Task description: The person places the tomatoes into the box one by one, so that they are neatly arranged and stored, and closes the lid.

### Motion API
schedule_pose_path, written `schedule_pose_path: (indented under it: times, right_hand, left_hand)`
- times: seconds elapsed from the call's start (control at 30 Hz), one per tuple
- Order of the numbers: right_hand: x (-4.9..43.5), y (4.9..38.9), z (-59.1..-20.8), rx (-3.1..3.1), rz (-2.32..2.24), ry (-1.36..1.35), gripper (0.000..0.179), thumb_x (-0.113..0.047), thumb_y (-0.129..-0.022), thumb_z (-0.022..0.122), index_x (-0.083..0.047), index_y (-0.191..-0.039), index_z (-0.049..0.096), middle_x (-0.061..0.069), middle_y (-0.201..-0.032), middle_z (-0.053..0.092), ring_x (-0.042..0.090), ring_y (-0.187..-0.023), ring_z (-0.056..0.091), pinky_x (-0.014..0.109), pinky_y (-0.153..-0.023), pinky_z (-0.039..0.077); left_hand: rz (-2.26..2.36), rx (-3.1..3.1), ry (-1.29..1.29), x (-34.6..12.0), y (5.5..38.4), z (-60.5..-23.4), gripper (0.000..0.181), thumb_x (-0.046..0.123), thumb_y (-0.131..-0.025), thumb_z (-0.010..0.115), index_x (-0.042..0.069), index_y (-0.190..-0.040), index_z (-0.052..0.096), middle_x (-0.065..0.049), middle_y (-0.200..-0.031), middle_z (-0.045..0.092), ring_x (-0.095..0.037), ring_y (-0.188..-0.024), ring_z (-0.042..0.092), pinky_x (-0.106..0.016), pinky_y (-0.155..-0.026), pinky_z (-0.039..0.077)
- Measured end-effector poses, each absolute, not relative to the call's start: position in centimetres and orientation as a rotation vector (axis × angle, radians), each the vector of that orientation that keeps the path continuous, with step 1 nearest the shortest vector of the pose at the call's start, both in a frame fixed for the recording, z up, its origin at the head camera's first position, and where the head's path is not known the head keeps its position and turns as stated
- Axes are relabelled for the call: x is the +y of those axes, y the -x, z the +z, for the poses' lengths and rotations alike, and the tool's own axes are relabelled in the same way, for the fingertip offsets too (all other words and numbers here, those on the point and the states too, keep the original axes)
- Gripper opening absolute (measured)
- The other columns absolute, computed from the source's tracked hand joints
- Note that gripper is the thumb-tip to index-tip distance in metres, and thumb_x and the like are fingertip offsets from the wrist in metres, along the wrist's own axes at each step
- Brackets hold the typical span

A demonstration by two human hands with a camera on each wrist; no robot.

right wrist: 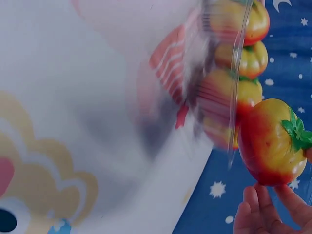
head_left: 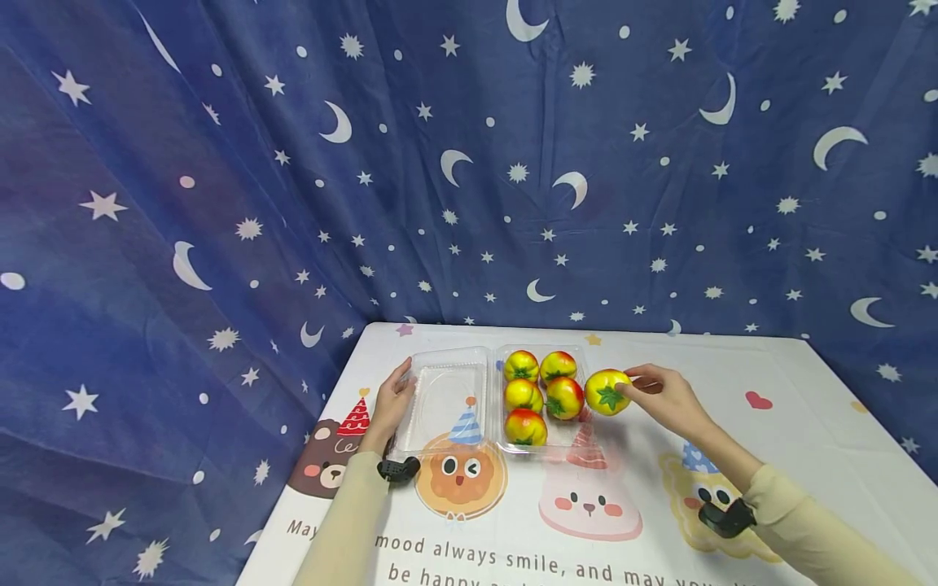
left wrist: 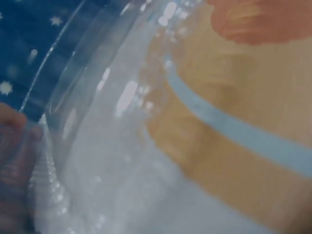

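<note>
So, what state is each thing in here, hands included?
Box: wide open.
Left half: empty.
Right half: partly filled.
Five fruits: resting in the right half.
Sixth fruit: held in the air.
Left hand: touching the left half's outer edge; exact grip unclear.
Right hand: pinching the sixth fruit.
Cloth: spread out.
Curtain: hanging.

High head view — close wrist views

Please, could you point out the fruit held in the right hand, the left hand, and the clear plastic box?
Held fruit [head_left: 602,380], head view, yellow skin above the green leaves.
Left hand [head_left: 391,407], head view, back of the hand.
Clear plastic box [head_left: 444,397], head view, bare panel of left half.
</note>
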State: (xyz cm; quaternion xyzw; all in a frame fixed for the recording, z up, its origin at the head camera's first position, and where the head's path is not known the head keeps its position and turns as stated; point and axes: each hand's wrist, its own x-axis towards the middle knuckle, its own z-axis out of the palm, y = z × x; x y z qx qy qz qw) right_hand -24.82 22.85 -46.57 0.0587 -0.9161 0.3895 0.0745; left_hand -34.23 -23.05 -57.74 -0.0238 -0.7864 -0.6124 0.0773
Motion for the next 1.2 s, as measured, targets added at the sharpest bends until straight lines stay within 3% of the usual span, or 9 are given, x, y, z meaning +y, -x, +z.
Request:
schedule_pose_path:
  times: [0.3, 0.87, 1.2]
  right_hand:
    - [20.3, 24.6, -47.1, -2.729, 1.241, -0.261, 0.039, -0.028, -0.090, 0.073, 0.002, -0.115, 0.068, 0.018, -0.102, 0.070, 0.030, -0.089, 0.068, 0.038, -0.072, 0.059]
    - [18.8, 24.2, -47.6, -2.735, 1.269, -0.268, 0.040, -0.031, -0.090, 0.073, 0.001, -0.114, 0.068, 0.016, -0.103, 0.070, 0.028, -0.089, 0.068, 0.039, -0.075, 0.059]
    - [18.4, 23.7, -48.3, -2.732, 1.260, -0.349, 0.036, -0.029, -0.085, 0.078, -0.004, -0.110, 0.070, 0.004, -0.089, 0.071, 0.020, -0.082, 0.066, 0.033, -0.072, 0.056]
  left_hand:
    - [-1.839, -2.351, 0.080, -23.1, 34.2, -57.8, 0.051, 0.003, -0.101, 0.052, 0.009, -0.150, 0.042, -0.014, -0.155, 0.038, -0.035, -0.137, 0.041, -0.047, -0.112, 0.034]
    - [-1.840, -2.355, 0.082, -23.0, 34.3, -57.7, 0.051, 0.004, -0.101, 0.053, 0.010, -0.150, 0.042, -0.014, -0.155, 0.038, -0.036, -0.136, 0.043, -0.046, -0.111, 0.035]
    - [-1.851, -2.353, 0.098, -23.0, 34.1, -57.4, 0.050, 0.003, -0.101, 0.052, 0.007, -0.150, 0.042, -0.016, -0.155, 0.037, -0.037, -0.136, 0.042, -0.047, -0.112, 0.035]
